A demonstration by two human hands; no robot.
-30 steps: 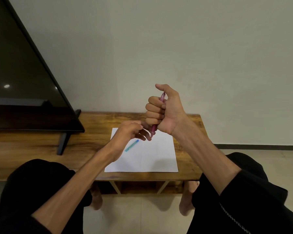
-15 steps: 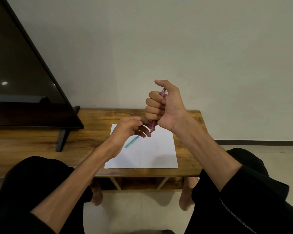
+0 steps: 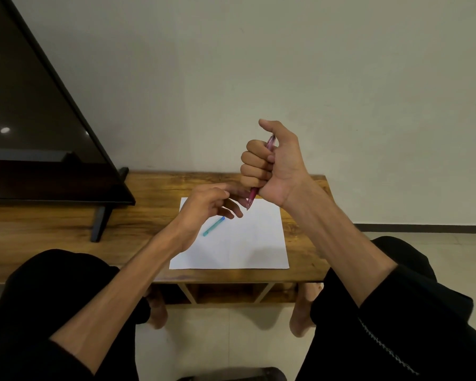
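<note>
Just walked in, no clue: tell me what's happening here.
A seated person grips a pink pen upright in the right hand, raised over a white sheet on the wooden table. The left hand hovers by the pen's lower tip, fingers loose; contact is unclear. A teal pen lies on the sheet.

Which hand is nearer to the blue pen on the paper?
The left hand: it is just over the blue pen's far end. The right hand is higher and to the right, gripping a pink pen.
</note>
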